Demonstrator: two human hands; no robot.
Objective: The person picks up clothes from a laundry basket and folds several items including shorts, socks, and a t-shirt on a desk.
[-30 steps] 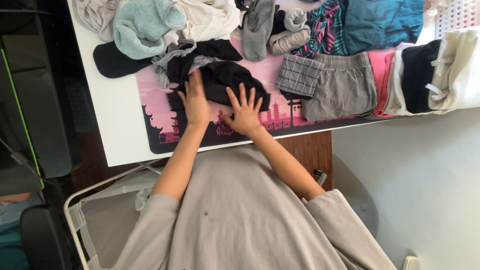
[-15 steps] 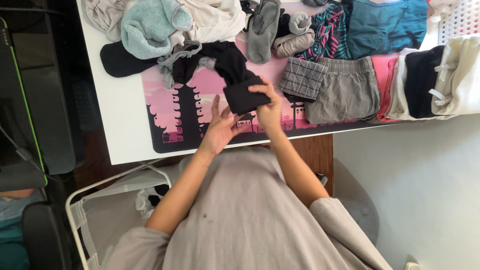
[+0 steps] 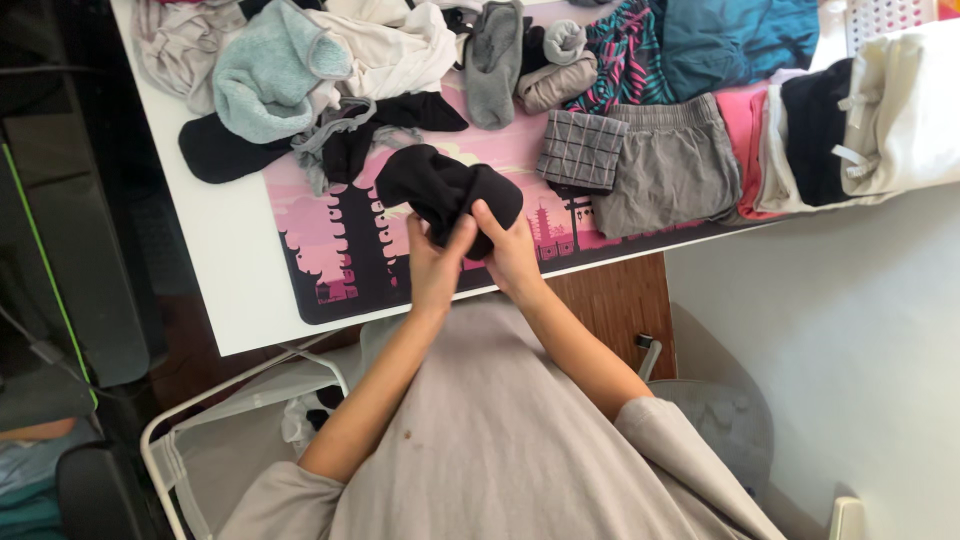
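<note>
Pink desk mat (image 3: 330, 240) — hands (image 3: 436, 265) (image 3: 512, 252) around black garment (image 3: 440, 190)

1 head-worn camera looks steeply down, close above the desk (image 3: 230, 260) edge.

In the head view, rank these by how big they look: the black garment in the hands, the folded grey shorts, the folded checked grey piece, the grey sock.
1. Folded grey shorts, clearly largest.
2. Black garment, bunched in the left hand and right hand.
3. Folded checked grey piece and grey sock look about alike; no ranking between them.
</note>
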